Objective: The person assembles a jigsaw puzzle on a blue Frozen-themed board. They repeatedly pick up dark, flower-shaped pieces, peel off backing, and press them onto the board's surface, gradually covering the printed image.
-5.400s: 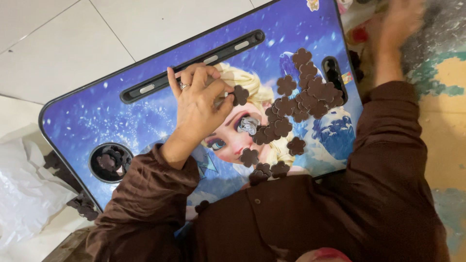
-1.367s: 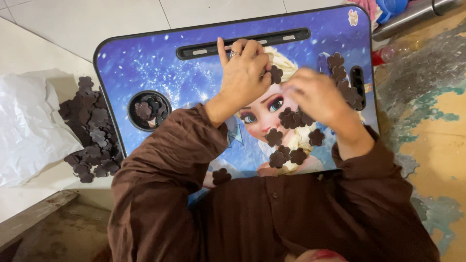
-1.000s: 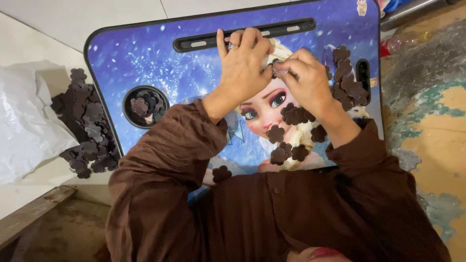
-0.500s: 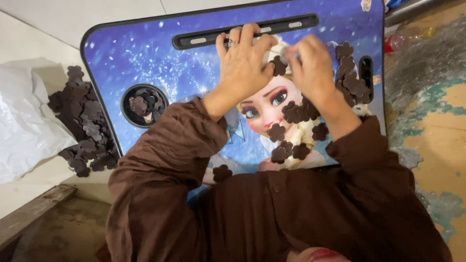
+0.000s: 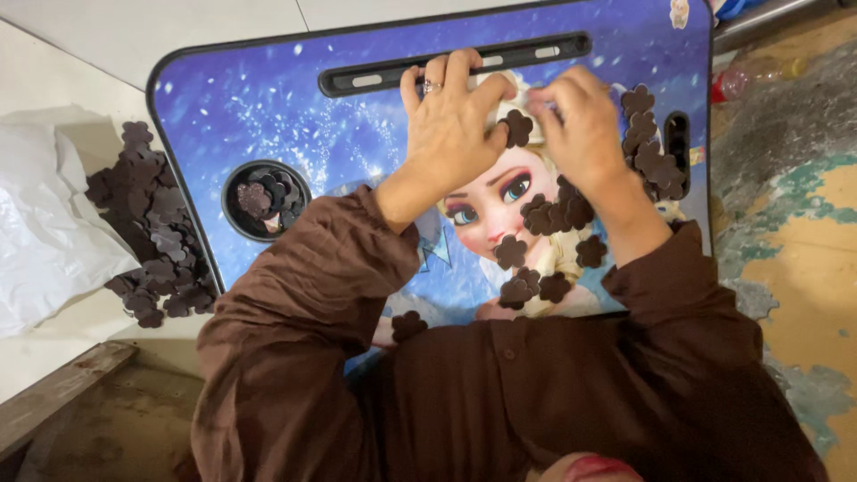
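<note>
A blue lap tray [image 5: 268,98] with a cartoon picture lies across my lap. My left hand [image 5: 451,129], with a ring on it, rests fingers-up near the tray's black handle slot [image 5: 375,78]. A dark brown flower-shaped piece [image 5: 517,128] sits pinched between its thumb and my right hand [image 5: 580,125], which bends over the same spot. Whether the right fingers grip the piece is hidden. Several more brown flower pieces [image 5: 553,214] lie loose on the tray below and right of my hands.
The round cup hole [image 5: 265,198] in the tray holds several brown pieces. A heap of the same pieces [image 5: 147,232] lies on the floor to the left, beside a white plastic bag [image 5: 45,241]. Worn painted floor [image 5: 794,223] runs along the right.
My right hand came up from the loose pieces to meet the left hand at one flower piece. Both hands now sit higher on the tray, close together.
</note>
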Tool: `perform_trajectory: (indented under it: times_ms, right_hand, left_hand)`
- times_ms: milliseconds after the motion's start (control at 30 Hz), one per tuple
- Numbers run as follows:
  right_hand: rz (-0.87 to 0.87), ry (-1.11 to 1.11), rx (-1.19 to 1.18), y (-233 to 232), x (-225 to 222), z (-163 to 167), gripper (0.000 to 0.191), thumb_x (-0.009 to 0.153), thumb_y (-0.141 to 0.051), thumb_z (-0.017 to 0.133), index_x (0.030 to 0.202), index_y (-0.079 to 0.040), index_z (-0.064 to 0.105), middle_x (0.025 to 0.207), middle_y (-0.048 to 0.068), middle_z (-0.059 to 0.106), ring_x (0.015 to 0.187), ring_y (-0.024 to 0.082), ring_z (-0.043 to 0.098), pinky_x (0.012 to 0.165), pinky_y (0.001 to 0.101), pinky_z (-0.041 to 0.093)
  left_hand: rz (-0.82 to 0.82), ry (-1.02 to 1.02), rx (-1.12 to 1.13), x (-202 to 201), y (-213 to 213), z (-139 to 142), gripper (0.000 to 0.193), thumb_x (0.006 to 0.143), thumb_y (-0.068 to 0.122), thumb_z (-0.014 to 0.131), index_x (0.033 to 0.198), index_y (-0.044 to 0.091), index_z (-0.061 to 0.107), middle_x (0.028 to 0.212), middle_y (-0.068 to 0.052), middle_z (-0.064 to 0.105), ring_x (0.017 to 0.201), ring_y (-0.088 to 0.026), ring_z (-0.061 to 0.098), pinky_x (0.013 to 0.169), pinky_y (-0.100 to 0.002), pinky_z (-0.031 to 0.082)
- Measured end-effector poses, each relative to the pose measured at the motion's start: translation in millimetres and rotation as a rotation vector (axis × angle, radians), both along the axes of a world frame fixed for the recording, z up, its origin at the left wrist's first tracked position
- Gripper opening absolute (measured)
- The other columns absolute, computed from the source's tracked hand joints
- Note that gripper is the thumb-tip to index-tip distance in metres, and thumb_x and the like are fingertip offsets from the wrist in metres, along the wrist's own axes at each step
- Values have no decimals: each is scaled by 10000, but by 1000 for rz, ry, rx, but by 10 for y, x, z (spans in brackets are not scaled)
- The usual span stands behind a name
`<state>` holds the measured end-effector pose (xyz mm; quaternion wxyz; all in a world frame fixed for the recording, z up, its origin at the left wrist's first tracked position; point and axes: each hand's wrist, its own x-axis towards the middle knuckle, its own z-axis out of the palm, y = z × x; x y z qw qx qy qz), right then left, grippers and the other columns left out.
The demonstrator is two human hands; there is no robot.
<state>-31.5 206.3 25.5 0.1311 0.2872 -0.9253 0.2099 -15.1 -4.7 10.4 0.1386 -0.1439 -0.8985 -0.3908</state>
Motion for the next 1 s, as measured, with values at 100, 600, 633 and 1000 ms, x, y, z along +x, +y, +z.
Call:
perform_trajectory:
  times_ms: [100,600,633,1000]
  right_hand:
    - [-66,-147,-159,30,-3,78,141,996,-18,792,1055,-23,665,996,117,620,796,258,665,719,345,534]
    - [13,-443,-114,22,204,239,141,915,-53,773,930,8,646,861,104,609,703,221,629,640,346,507]
    - [-4,-433,-86,41,199,262,141,896,-47,780,917,11,654,841,108,610,686,225,619,631,347,497]
    - [92,-99,-49,-25,79,50,145,903,-44,812,958,-31,679,998,111,650,958,324,638,823,407,505]
  left_hand:
    - [-22,-29,8,-3,-14,15,329,714,247,807,1024,254,698,1252,-99,502,1225,-340,451,1078,-651,230]
    - [-33,-51,34,10,-35,23,159,729,234,816,842,217,704,1252,-85,513,1229,-334,457,1079,-639,228]
    - [-28,-46,36,11,-35,28,159,726,233,816,840,216,705,1253,-89,512,1226,-338,455,1076,-640,227]
    - [-23,-20,53,3,-25,12,136,714,202,812,807,202,713,1251,-100,536,1207,-338,464,1070,-626,225]
